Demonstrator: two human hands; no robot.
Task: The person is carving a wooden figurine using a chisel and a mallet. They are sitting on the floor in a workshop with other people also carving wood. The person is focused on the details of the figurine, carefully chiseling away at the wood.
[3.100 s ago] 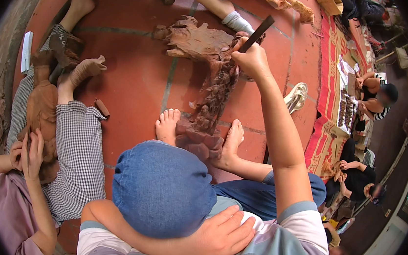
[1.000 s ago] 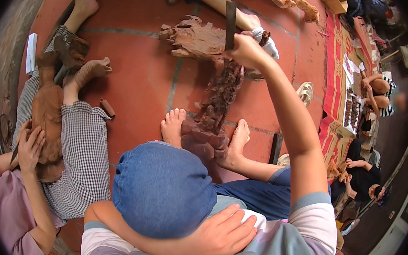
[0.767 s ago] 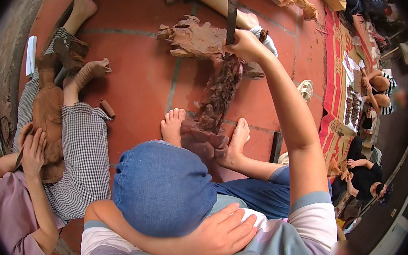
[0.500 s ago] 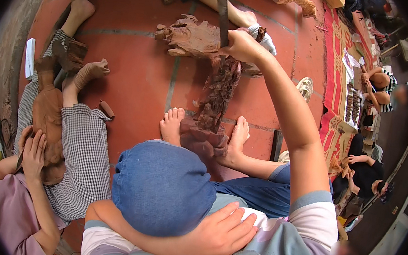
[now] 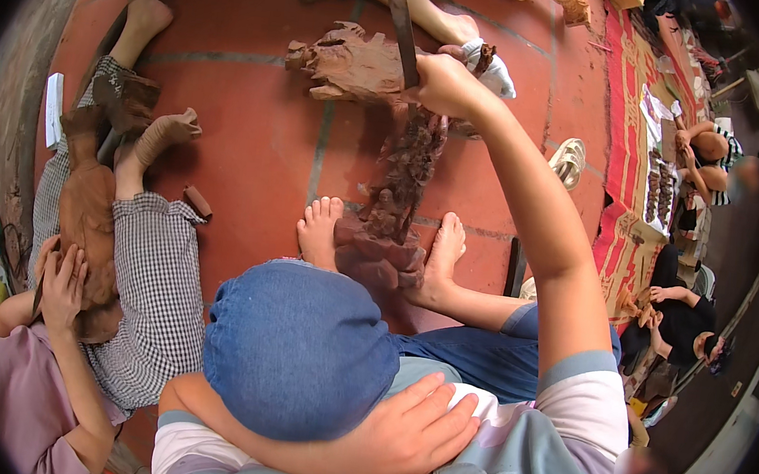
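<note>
Twelve o'clock from the seated person, the brown carved wooden sculpture has its base between two bare feet; over at ten, a tan carved wooden figure lies between black-and-white checked trouser legs; at two, a red-and-yellow patterned mat.

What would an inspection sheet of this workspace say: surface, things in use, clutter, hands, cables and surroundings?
Surface: red tile floor with grey joints.
Job's things: dark carving between the person's feet; dark flat bar held at its upper part.
Clutter: pale sandal on the tiles, right of the carving.
Hands: right hand grips the bar; left hand lies with fingers extended, no object seen in it.
Cables: none made out; the left edge is too blurred to tell.
Surroundings: co-worker at left with another carving; red-and-tan mat at right.
</note>
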